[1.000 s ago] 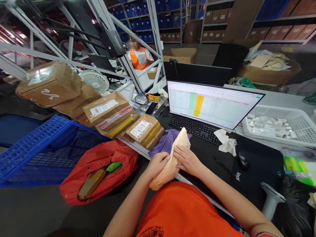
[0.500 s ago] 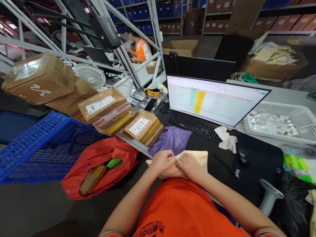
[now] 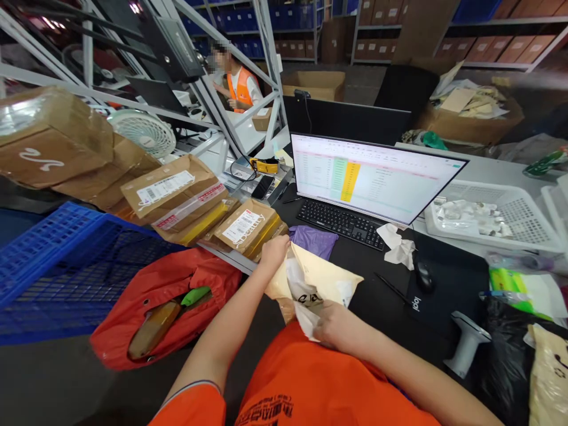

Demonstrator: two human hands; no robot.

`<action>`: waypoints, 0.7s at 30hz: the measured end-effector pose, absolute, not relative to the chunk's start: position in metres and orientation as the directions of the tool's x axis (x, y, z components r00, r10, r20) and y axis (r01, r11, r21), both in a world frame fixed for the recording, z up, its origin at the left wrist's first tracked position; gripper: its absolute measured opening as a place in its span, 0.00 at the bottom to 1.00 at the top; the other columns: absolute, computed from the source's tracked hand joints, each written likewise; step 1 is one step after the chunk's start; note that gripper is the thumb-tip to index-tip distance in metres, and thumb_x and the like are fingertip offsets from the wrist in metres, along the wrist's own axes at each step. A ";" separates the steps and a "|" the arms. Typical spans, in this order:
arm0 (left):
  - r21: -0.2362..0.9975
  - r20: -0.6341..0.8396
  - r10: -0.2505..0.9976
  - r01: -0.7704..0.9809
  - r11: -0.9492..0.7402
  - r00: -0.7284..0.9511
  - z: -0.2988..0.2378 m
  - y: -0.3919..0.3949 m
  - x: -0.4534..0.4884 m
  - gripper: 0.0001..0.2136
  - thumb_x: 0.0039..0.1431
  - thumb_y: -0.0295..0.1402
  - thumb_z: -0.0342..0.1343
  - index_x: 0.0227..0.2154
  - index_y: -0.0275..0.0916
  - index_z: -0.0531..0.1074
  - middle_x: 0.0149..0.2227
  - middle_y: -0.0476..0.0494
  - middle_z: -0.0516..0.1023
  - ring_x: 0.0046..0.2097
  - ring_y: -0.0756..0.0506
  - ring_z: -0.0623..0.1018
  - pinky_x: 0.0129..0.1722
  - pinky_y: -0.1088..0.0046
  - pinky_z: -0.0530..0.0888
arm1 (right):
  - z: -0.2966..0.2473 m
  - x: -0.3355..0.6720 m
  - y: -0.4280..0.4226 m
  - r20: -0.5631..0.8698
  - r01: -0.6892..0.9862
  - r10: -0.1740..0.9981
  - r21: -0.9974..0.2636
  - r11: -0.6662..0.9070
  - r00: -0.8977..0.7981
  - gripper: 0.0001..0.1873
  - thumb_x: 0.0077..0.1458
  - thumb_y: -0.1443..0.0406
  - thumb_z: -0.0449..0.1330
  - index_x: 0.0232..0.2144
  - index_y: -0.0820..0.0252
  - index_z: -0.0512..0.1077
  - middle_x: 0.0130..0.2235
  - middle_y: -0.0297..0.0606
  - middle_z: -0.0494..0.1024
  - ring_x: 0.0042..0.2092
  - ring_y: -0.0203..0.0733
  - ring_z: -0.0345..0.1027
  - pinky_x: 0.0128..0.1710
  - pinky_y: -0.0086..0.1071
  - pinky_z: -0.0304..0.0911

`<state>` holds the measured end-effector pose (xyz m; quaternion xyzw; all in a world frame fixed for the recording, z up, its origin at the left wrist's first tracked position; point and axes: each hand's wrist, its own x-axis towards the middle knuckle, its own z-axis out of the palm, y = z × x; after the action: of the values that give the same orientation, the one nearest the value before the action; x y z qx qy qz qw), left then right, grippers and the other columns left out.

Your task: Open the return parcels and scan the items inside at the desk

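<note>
A cream padded mailer bag (image 3: 326,278) lies at the near edge of the black desk mat, its mouth pulled apart. My left hand (image 3: 274,251) is closed on the bag's far left edge, next to the purple bag (image 3: 313,239). My right hand (image 3: 336,328) is closed near my chest on a white plastic wrapper (image 3: 304,302) with dark lettering that sticks out of the cream bag.
Stacked brown parcels (image 3: 177,198) lie to the left above a blue crate (image 3: 53,260) and a red bag (image 3: 164,302). Ahead are a monitor (image 3: 377,177), keyboard (image 3: 339,222), crumpled tissue (image 3: 397,245) and mouse (image 3: 423,275). A white basket (image 3: 523,219) and scanner (image 3: 465,349) stand right. A person in an orange vest (image 3: 239,86) works behind.
The cream bag went from upright to flat on the desk. My hands then parted: the left holds its far edge, the right draws a white wrapper out toward me.
</note>
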<state>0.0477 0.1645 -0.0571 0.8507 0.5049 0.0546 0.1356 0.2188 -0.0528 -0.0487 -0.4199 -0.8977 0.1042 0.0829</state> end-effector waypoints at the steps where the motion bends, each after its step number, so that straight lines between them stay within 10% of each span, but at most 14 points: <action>1: 0.296 -0.043 0.863 0.831 -0.471 0.504 -0.055 0.172 0.046 0.09 0.65 0.30 0.49 0.31 0.36 0.73 0.31 0.44 0.74 0.35 0.46 0.72 0.34 0.72 0.59 | -0.044 0.228 -0.056 0.063 0.688 0.732 -0.294 0.663 -0.678 0.21 0.66 0.54 0.53 0.24 0.57 0.71 0.24 0.32 0.73 0.29 0.35 0.67 0.40 0.35 0.65; 6: 0.401 -0.049 0.718 0.673 -0.622 0.694 -0.040 0.170 0.059 0.11 0.64 0.35 0.53 0.29 0.36 0.74 0.32 0.46 0.75 0.38 0.46 0.73 0.35 0.73 0.60 | -0.038 0.267 -0.061 -0.009 0.754 0.813 -0.381 0.536 -0.582 0.22 0.59 0.48 0.59 0.24 0.57 0.73 0.25 0.35 0.75 0.30 0.41 0.69 0.37 0.38 0.64; 9: 0.502 -0.064 0.608 0.552 -0.665 0.791 -0.035 0.151 0.078 0.14 0.63 0.39 0.55 0.23 0.39 0.72 0.27 0.48 0.75 0.32 0.47 0.71 0.31 0.73 0.59 | -0.050 0.267 -0.049 0.074 0.868 0.929 -0.338 0.364 -0.361 0.10 0.63 0.61 0.57 0.39 0.61 0.76 0.43 0.45 0.79 0.44 0.46 0.73 0.45 0.40 0.68; 13: 0.711 -0.064 0.502 0.392 -0.584 0.862 -0.037 0.130 0.093 0.21 0.66 0.44 0.48 0.19 0.38 0.64 0.21 0.51 0.67 0.27 0.50 0.65 0.28 0.73 0.55 | -0.066 0.259 -0.023 0.218 0.901 0.906 -0.167 0.400 -0.362 0.24 0.55 0.70 0.62 0.54 0.66 0.68 0.62 0.53 0.66 0.65 0.57 0.56 0.64 0.54 0.55; 17: 0.845 -0.030 0.582 0.331 -0.419 0.813 -0.050 0.121 0.087 0.23 0.65 0.48 0.47 0.18 0.39 0.58 0.21 0.54 0.60 0.26 0.51 0.61 0.27 0.75 0.55 | -0.068 0.259 -0.004 0.164 0.850 0.855 -0.120 0.512 -0.492 0.32 0.43 0.62 0.73 0.51 0.63 0.70 0.59 0.52 0.68 0.66 0.60 0.53 0.68 0.56 0.48; 21: 0.919 -0.085 0.640 0.308 -0.245 0.763 -0.063 0.117 0.075 0.22 0.64 0.50 0.47 0.20 0.39 0.61 0.20 0.55 0.60 0.25 0.52 0.62 0.26 0.76 0.57 | -0.067 0.255 0.006 0.195 0.807 0.795 -0.029 0.590 -0.574 0.14 0.52 0.66 0.66 0.43 0.58 0.75 0.54 0.45 0.74 0.63 0.54 0.59 0.67 0.50 0.49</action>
<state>0.0746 0.1173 -0.0630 0.7734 0.3067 0.1560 0.5325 0.2546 0.0065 -0.0670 -0.4517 -0.8867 -0.0313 0.0939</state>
